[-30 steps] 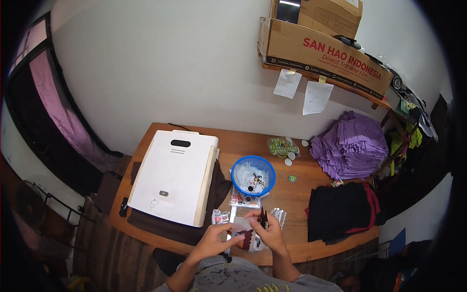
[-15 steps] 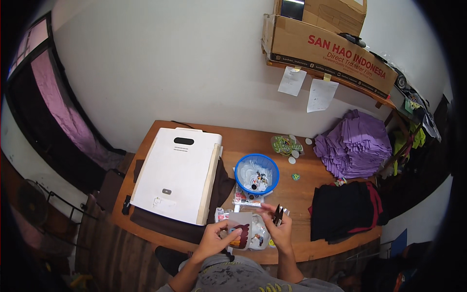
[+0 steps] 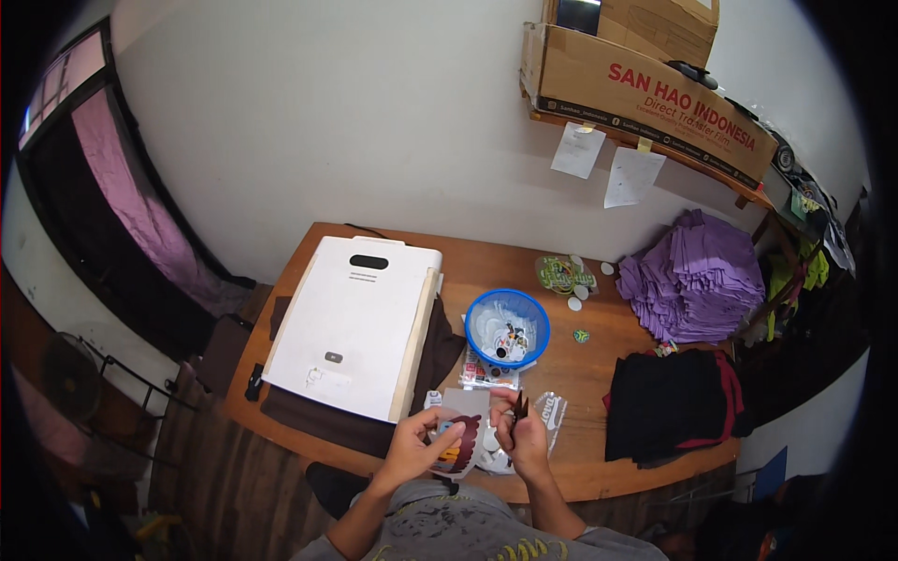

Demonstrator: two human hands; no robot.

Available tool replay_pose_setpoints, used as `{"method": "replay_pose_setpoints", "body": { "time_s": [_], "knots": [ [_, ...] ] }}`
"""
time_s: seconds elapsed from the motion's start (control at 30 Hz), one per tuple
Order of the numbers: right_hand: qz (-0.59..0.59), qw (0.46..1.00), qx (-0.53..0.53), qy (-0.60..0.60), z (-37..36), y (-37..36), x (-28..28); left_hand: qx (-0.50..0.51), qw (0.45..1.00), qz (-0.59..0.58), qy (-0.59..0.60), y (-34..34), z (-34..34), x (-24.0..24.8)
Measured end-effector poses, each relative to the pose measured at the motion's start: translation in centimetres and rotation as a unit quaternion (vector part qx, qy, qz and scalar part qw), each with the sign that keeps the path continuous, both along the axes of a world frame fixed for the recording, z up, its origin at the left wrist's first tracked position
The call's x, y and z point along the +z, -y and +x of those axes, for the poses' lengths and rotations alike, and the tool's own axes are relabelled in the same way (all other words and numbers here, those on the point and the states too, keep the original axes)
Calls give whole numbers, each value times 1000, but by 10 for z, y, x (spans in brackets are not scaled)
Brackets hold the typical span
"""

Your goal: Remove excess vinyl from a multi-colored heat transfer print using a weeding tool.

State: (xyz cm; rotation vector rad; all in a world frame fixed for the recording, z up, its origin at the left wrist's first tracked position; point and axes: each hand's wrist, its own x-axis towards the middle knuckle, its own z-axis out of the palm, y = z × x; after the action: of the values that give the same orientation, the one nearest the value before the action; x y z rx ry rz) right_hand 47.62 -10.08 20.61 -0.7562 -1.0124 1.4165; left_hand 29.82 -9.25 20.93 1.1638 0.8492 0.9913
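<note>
My left hand (image 3: pixel 412 451) pinches a small sheet of printed film (image 3: pixel 465 447), with a dark red, scalloped shape and yellow and blue print on a greyish backing. Just to its right, my right hand (image 3: pixel 528 445) grips small dark snips (image 3: pixel 521 406), their blades pointing up and away from me. The two hands are close together over the near edge of the table. Beneath and between them lie pieces of clear film, partly hidden; one printed film sheet (image 3: pixel 553 411) shows beyond my right hand. Beyond them stands a blue-rimmed basket (image 3: pixel 506 293) containing film scraps.
A large white heat press (image 3: pixel 346 323) occupies the table's left, over dark brown cloth. Purple folded fabric (image 3: pixel 692 280) is stacked at the back right, with black and red garments (image 3: pixel 666 407) nearer. Green printed film (image 3: pixel 563 273) and white discs lie at the back. A cardboard box (image 3: pixel 655 107) sits on the wall shelf.
The whole view has shifted, so the table sits further right. My right hand has drawn slightly nearer the film in my left, and the snips have turned more upright.
</note>
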Motion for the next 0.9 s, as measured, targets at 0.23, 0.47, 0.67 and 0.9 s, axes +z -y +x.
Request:
{"method": "replay_pose_setpoints", "body": {
  "time_s": [0.23, 0.47, 0.67, 0.9],
  "knots": [
    [-51, 997, 32, 37, -18, 7, 2, 46, 998, -18, 40, 4, 6, 0],
    [80, 984, -48, 152, -23, 9, -13, 99, 993, 20, 67, 10, 15, -5],
    [68, 979, -73, 178, -27, 18, -10, 124, 986, 12, 110, 16, 19, -4],
    [77, 978, -65, 184, -29, 19, -15, 127, 984, 7, 128, 20, 19, -3]
  ]
}}
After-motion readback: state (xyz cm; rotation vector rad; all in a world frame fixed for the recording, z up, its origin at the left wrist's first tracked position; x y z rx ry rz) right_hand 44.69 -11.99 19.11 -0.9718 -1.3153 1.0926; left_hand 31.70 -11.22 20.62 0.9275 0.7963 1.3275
